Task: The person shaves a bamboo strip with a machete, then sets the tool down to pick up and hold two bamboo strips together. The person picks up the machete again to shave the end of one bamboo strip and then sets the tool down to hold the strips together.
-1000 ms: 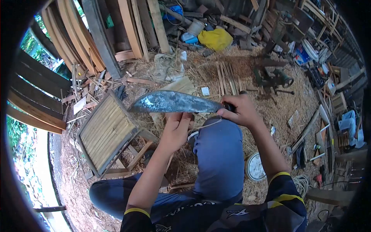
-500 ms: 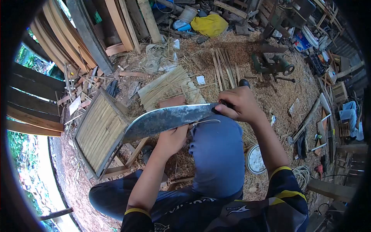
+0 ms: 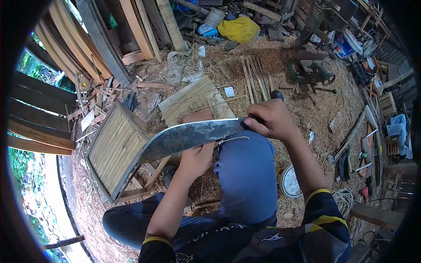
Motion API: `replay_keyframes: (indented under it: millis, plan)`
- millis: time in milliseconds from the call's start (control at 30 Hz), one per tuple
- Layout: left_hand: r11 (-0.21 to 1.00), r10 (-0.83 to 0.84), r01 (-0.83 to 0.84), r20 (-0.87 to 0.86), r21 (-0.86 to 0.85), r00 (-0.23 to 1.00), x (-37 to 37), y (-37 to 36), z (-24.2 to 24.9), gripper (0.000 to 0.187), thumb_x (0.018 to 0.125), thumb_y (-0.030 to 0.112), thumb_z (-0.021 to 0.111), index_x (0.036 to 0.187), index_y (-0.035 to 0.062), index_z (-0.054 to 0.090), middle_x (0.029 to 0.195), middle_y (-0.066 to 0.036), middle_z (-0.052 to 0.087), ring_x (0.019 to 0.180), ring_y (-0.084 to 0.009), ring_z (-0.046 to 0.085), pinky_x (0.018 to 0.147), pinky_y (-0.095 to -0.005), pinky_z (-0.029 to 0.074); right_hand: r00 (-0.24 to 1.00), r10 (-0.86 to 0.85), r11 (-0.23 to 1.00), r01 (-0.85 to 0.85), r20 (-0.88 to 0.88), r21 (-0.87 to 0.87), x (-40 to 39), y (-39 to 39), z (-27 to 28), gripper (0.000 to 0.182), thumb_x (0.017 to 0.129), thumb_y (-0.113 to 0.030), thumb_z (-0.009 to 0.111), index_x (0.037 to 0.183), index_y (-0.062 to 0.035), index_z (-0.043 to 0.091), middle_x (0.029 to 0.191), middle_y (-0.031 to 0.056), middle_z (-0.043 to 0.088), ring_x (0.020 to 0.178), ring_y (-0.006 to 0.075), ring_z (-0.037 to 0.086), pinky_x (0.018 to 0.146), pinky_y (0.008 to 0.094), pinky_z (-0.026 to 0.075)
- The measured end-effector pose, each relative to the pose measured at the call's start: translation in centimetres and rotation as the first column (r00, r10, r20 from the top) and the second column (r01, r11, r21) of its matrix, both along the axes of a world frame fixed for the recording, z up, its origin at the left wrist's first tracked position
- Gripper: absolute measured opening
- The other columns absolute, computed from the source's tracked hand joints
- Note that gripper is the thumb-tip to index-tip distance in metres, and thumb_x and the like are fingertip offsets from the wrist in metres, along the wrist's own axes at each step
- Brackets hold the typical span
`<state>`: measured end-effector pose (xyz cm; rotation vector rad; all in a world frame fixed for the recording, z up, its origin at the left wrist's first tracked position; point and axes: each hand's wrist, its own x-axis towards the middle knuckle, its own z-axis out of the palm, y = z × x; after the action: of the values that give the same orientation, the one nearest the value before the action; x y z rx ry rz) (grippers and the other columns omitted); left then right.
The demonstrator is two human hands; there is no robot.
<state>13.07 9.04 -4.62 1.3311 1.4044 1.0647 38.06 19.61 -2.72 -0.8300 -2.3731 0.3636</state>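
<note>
A large machete [image 3: 188, 136] with a broad, curved dark blade lies across in front of me, its bright edge facing away. My right hand [image 3: 269, 118] is closed around its dark handle. Under the blade, my left hand [image 3: 197, 161] is closed, its fingers partly hidden by the metal. A thin pale strip [image 3: 237, 139] emerges beside those fingers and curves over my blue-trousered knee [image 3: 246, 175]. Left of the blade tip stands a small slatted bamboo seat [image 3: 117, 151] with a dark frame, close to the blade.
Bamboo strips [image 3: 186, 100] and longer slats [image 3: 255, 76] lie on the shaving-covered ground ahead. A green vise [image 3: 307, 73] is at the upper right. A white-topped bucket [image 3: 290, 180] stands right of my knee, near coiled rope [image 3: 343, 199]. Planks [image 3: 105, 44] lean at upper left.
Both hands and the machete keep nearly the same position. The surroundings shift very slightly in view.
</note>
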Motion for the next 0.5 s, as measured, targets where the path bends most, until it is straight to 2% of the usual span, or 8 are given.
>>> replay_keyframes:
  millis: [233, 433, 500]
  plan:
    - [0.999, 0.026, -0.026, -0.016, 0.021, 1.0, 0.0, 0.0, -0.6, 0.026, 0.104, 0.02, 0.056, 0.111, -0.0018, 0.067, 0.098, -0.008, 0.07, 0.095, -0.0155, 0.062, 0.087, -0.0322, 0.049, 1.0, 0.003, 1.0, -0.003, -0.006, 0.015, 0.0, 0.1, -0.1, 0.029, 0.091, -0.035, 0.068, 0.078, -0.0103, 0.063, 0.062, 0.0111, 0.061, 0.058, 0.0324, 0.063, 0.055, 0.0428, 0.048]
    - [0.998, -0.031, 0.034, 0.059, -0.051, 0.998, -0.4, 0.3, -0.9, 0.025, 0.104, 0.02, 0.054, 0.102, -0.0015, 0.066, 0.087, -0.007, 0.065, 0.086, -0.0155, 0.059, 0.079, -0.0336, 0.049, 1.0, -0.002, 1.0, 0.002, 0.001, 0.024, 0.2, 0.2, -0.4, 0.029, 0.091, -0.035, 0.067, 0.077, -0.0103, 0.063, 0.061, 0.0116, 0.06, 0.057, 0.0328, 0.063, 0.054, 0.0433, 0.048]
    - [0.999, -0.037, 0.037, 0.007, -0.001, 0.999, -0.5, 0.4, -1.5, 0.024, 0.104, 0.02, 0.055, 0.1, -0.0016, 0.066, 0.086, -0.006, 0.064, 0.084, -0.0153, 0.058, 0.078, -0.0336, 0.048, 1.0, 0.003, 1.0, -0.003, 0.018, 0.003, 0.3, 0.2, -0.5, 0.027, 0.092, -0.032, 0.064, 0.079, -0.0085, 0.064, 0.062, 0.0121, 0.058, 0.057, 0.0336, 0.061, 0.054, 0.0442, 0.046]
